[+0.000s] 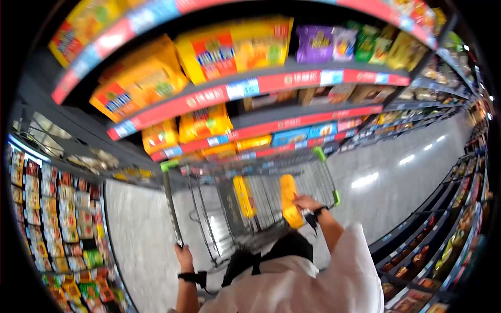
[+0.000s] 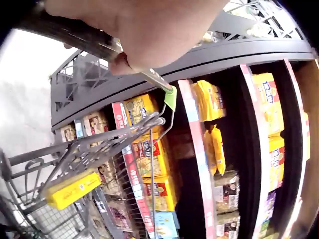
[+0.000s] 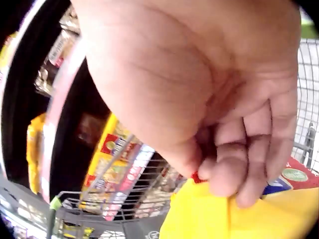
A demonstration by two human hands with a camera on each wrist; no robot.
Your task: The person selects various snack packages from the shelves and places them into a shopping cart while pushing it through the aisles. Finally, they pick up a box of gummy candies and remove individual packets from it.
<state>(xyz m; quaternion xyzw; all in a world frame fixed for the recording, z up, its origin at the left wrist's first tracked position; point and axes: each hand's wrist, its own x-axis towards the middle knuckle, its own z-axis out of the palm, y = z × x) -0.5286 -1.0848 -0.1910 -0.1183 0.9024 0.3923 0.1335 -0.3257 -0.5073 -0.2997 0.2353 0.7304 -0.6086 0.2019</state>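
Shelves (image 1: 292,78) ahead of cart (image 1: 336,197), yellow pack (image 1: 244,197) inside, right hand (image 1: 308,203) pinching yellow bag (image 1: 288,194), left hand (image 1: 184,258) gripping handle (image 1: 171,203)

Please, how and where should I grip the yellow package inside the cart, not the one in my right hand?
Probably from above, pinching the yellow package across its narrow middle: its long, slim side faces up, while the cart has wire walls.

The yellow packet (image 1: 288,194) looks smooth plastic, the cart (image 2: 50,150) metal wire, the floor (image 1: 141,219) glossy.
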